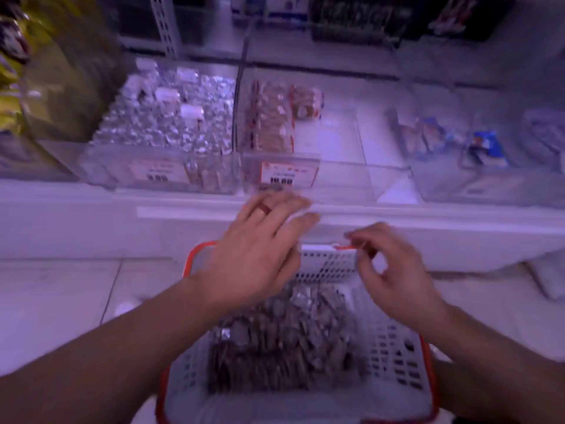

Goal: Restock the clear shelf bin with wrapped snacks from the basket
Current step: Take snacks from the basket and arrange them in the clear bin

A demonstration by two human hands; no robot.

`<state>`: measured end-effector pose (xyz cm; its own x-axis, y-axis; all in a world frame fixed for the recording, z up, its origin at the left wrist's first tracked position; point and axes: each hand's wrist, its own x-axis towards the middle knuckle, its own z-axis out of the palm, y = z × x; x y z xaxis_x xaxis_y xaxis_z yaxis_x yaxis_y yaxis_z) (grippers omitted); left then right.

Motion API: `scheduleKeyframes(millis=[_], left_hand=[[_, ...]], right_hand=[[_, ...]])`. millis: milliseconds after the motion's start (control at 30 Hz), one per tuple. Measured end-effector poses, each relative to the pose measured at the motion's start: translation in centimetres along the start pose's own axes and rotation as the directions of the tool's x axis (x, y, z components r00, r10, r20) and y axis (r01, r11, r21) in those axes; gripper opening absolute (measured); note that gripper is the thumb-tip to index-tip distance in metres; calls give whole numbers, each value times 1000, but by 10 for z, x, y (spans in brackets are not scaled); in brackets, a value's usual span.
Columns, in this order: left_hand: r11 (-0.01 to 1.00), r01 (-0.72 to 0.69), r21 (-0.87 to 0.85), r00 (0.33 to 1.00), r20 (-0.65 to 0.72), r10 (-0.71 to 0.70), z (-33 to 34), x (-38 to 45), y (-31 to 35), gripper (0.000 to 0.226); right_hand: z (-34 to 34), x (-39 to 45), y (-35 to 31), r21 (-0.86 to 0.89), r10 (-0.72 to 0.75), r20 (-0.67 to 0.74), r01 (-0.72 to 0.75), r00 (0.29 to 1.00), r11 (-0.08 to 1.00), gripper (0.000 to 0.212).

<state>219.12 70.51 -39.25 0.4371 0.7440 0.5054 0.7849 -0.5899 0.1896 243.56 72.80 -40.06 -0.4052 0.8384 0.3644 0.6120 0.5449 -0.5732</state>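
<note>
A white mesh basket (394,362) with a red rim sits low in the middle, holding a heap of wrapped snacks (284,341) in silver and brown wrappers. On the shelf ahead stands the clear shelf bin (345,179): brown wrapped snacks (272,117) fill its left side, and its right side is bare. My left hand (260,249), with a red ring, hovers over the basket's far rim with its fingers spread. My right hand (394,270) hangs over the far right of the basket, thumb and forefinger curled together near the red rim. Blur hides whether it pinches anything.
A clear bin (101,166) full of silver wrapped pieces stands left of the target bin. Another clear bin (452,179) with blue and white packets stands to the right. Yellow bags (12,96) hang at far left. A white shelf ledge (91,215) runs across above the tiled floor.
</note>
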Motion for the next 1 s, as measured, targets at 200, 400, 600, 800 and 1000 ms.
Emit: scheduleKeyframes(millis=[200,400,600,800,1000], left_hand=[[974,224,-10,623,771,-136,83,-134,13,50],[865,473,166,393,839,-376,158,-167,5,53],[780,598,184,201,908,-368,232,-185,59,74],[926,354,133,277,930,-240,236,-204,47,59],[987,117,113,393,907,-150,219,-206,28,39]], right_hand=[[87,-117,103,-515,696,663,-507,275,691,36],[163,-158,118,-500,742,633,-614,222,611,68],[191,-177,117,-635,627,566,-201,535,746,65],[219,-187,97,-439,385,814,28,436,898,87],[237,-191,87,-560,467,735,53,491,827,55]])
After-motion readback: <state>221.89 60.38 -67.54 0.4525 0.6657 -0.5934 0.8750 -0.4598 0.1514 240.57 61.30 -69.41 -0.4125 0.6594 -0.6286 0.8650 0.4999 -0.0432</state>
